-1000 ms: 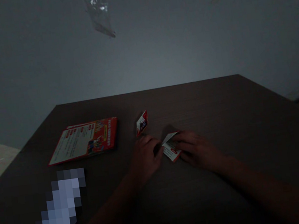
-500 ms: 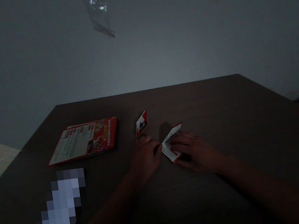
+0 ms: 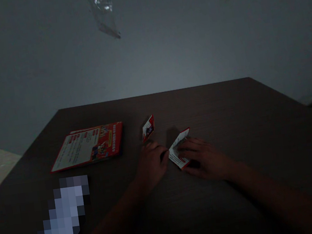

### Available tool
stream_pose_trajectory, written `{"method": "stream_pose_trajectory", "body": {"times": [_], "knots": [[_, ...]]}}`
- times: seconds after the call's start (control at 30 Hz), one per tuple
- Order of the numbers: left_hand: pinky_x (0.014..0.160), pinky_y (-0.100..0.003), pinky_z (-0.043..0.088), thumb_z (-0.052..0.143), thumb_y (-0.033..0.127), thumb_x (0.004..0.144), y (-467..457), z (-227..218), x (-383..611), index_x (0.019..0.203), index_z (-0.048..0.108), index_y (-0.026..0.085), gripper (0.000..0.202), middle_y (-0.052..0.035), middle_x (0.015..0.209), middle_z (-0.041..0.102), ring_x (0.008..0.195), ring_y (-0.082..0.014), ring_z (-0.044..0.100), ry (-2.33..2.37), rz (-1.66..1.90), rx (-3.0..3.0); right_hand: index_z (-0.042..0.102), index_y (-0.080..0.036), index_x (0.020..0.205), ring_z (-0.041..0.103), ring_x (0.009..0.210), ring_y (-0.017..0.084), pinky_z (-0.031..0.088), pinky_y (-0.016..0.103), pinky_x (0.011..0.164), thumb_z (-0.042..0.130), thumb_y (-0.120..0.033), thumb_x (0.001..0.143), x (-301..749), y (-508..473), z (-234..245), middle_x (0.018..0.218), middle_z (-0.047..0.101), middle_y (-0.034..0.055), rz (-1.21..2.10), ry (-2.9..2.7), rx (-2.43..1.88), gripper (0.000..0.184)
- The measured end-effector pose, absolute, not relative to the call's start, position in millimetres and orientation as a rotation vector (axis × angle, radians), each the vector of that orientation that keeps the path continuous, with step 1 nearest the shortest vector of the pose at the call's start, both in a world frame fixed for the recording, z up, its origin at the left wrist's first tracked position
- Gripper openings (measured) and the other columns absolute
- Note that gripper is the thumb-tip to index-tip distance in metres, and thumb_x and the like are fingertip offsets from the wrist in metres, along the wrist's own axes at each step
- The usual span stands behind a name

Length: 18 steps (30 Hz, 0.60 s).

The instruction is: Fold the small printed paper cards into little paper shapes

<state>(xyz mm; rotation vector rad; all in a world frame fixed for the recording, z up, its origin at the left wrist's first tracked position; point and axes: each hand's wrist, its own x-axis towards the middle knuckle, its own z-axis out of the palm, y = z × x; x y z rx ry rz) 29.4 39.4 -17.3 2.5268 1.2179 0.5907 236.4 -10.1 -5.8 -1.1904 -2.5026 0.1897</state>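
A small folded card [image 3: 175, 153], white with print inside and red edges, stands half unfolded like a V on the dark table. At its left corner, the thumb and forefinger of my left hand [image 3: 151, 165] come together in a pinch, the other fingers resting curled on the table. My right hand [image 3: 204, 158] has its fingers over the inner side of the card and its thumb low by the near flap, so the grip is partly hidden. Just beyond my left fingers is a second small card [image 3: 148, 128], tilted, with a dark picture and red border.
A flat stack of red and white printed boards or booklets [image 3: 91, 146] lies at the left. A pixelated pale object [image 3: 62, 217] is at the near left, beside my left forearm. Behind the table [image 3: 214, 101] rises a grey wall with a clear plastic bag [image 3: 103, 12] on it.
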Motion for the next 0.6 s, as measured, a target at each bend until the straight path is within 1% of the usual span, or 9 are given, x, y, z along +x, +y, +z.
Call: {"method": "stream_pose_trajectory", "body": {"times": [0.13,0.37,0.6], "knots": [[0.078,-0.034,0.042,0.046,0.023,0.087,38.9,-16.4,28.8,0.085,0.065,0.018,0.019,-0.0042,0.083,0.06,0.084,-0.018,0.054,1.227,0.609,2.49,0.063,-0.02,0.099,0.052,0.105,0.024,0.043,0.042,0.089,0.061,-0.033,0.079,236.5,-10.4,-5.8,0.108,0.061,0.0093,0.194,-2.478,-1.171,0.025],[0.077,-0.033,0.043,0.048,0.021,0.084,35.6,-13.3,21.2,0.084,0.066,0.018,0.018,-0.0039,0.081,0.06,0.081,-0.0173,0.055,1.26,0.616,2.429,0.063,-0.02,0.099,0.052,0.106,0.024,0.043,0.041,0.089,0.06,-0.035,0.079,236.4,-10.8,-7.3,0.109,0.061,0.0087,0.2,-2.469,-1.208,0.025],[0.075,-0.033,0.042,0.051,0.02,0.082,32.4,-10.4,19.4,0.082,0.068,0.019,0.017,-0.0037,0.081,0.062,0.081,-0.0175,0.056,1.181,0.586,2.468,0.063,-0.02,0.1,0.052,0.106,0.024,0.042,0.041,0.09,0.06,-0.035,0.079,238.4,-10.4,-6.9,0.108,0.061,0.009,0.2,-2.469,-1.227,0.026]]}}
